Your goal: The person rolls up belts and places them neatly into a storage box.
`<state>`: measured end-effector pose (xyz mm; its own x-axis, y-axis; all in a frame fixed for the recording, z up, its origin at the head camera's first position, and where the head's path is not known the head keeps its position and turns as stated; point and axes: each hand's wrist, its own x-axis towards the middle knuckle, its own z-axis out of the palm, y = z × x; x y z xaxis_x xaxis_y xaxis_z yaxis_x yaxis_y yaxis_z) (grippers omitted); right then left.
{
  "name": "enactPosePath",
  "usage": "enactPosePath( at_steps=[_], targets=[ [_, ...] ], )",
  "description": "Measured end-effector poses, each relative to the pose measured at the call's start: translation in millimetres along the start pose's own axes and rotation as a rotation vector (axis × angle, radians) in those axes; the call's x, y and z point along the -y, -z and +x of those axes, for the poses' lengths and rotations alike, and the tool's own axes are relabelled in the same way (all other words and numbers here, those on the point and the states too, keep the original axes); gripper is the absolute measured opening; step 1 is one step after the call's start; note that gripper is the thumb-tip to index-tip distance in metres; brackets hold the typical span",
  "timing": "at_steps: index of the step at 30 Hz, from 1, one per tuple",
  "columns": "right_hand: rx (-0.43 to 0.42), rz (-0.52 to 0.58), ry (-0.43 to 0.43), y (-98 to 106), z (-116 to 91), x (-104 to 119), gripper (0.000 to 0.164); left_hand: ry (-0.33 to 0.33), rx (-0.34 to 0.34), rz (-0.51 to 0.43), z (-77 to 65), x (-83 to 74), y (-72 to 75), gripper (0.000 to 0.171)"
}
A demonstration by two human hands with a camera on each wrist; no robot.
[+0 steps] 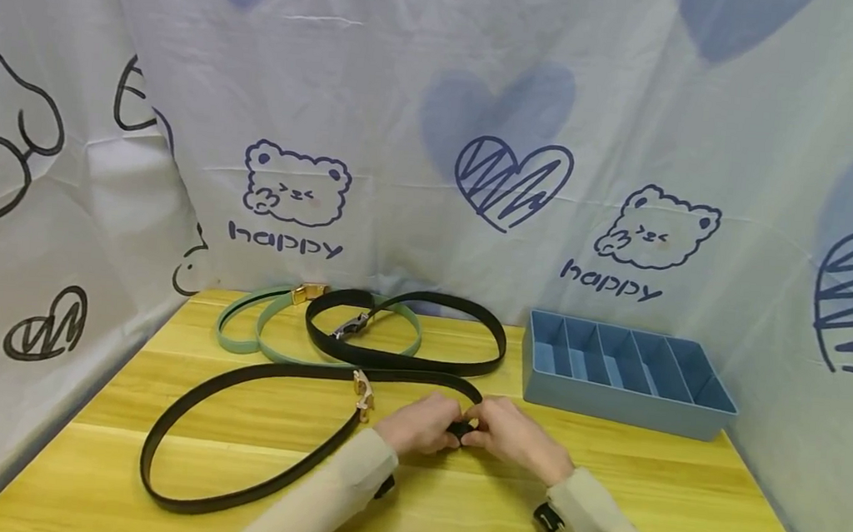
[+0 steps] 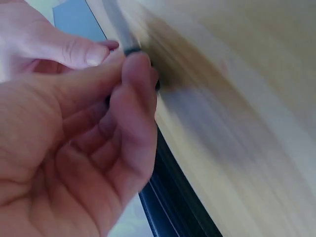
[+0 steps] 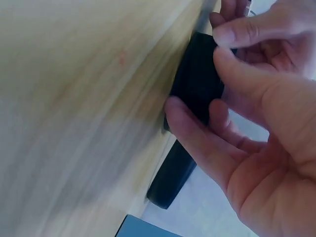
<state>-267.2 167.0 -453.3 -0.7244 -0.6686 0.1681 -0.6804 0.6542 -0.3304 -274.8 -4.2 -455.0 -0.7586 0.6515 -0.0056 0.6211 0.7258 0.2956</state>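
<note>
A black belt with a gold buckle (image 1: 363, 396) lies in a wide loop on the wooden table, and one stretch of it curves round to my two hands. My left hand (image 1: 425, 423) pinches the black strap between thumb and curled fingers, right beside the right hand. In the right wrist view, my right hand (image 3: 256, 113) holds a broad, flat piece of the black strap (image 3: 197, 74), thumb on one edge and a fingertip on the other. Behind that piece, a further stretch of belt (image 3: 170, 177) bends away. Curled fingers hide most of the left hand's grip.
Behind the hands, a second black belt (image 1: 496, 338) with a silver buckle (image 1: 351, 327) lies coiled over a green belt (image 1: 259, 328) with a gold buckle. A blue divided box (image 1: 604, 397) stands at the back right. A printed white cloth (image 1: 413, 248) hangs behind the table (image 1: 649, 501).
</note>
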Motion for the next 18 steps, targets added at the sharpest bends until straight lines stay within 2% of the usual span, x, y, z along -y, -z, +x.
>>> enactPosePath(
  at_steps=[3, 7, 12, 16, 18],
  targets=[
    [-0.03, -0.037, 0.0, -2, 0, 1, 0.012, 0.029, -0.02, -0.005, 0.2, 0.1, 0.2, 0.015],
    [-0.053, -0.081, -0.031, -2, 1, 5, 0.004, 0.042, -0.031, 0.001, 1.0, 0.1, 0.5, 0.015],
    [-0.052, -0.13, -0.08, -1, 2, 9, 0.007, 0.048, -0.025, -0.008, 1.8, 0.2, 0.9, 0.016],
    [0.007, -0.054, -0.03, 1, 2, 3, 0.005, 0.018, -0.022, -0.022, 3.0, 2.2, 2.2, 0.013],
    [0.084, 0.059, -0.029, 4, 1, -3, 0.007, -0.012, -0.01, -0.027, 4.1, 4.5, 2.6, 0.01]
  ],
)
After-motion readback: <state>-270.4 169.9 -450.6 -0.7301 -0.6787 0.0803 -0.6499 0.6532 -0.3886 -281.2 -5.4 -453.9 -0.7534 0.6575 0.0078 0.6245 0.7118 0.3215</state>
